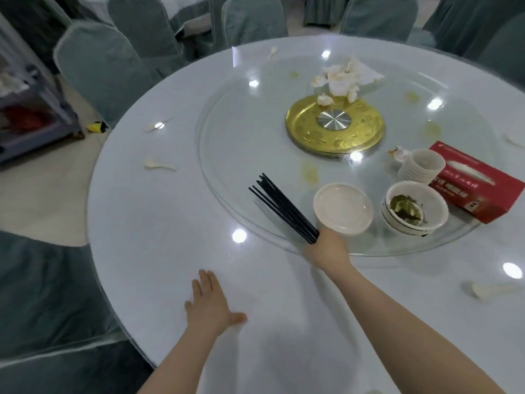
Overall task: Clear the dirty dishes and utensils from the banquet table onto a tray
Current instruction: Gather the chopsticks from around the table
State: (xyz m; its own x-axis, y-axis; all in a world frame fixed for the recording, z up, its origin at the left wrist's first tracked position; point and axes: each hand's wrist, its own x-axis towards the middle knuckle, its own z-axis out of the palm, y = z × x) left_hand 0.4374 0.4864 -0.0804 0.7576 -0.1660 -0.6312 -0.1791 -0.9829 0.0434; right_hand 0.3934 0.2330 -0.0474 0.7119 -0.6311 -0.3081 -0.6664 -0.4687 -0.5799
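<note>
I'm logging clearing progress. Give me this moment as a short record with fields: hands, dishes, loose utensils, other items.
right hand: right hand grips a bundle of black chopsticks, reaching at the small plate
left hand: left hand flat on the white table, fingers straight
dishes: stacked bowls with green leftovers; stack of cups, all on the glass turntable
loose utensils: white spoons scattered on the table
other items: red tissue box; crumpled napkins; gold centre disc
tray: not in view
</note>
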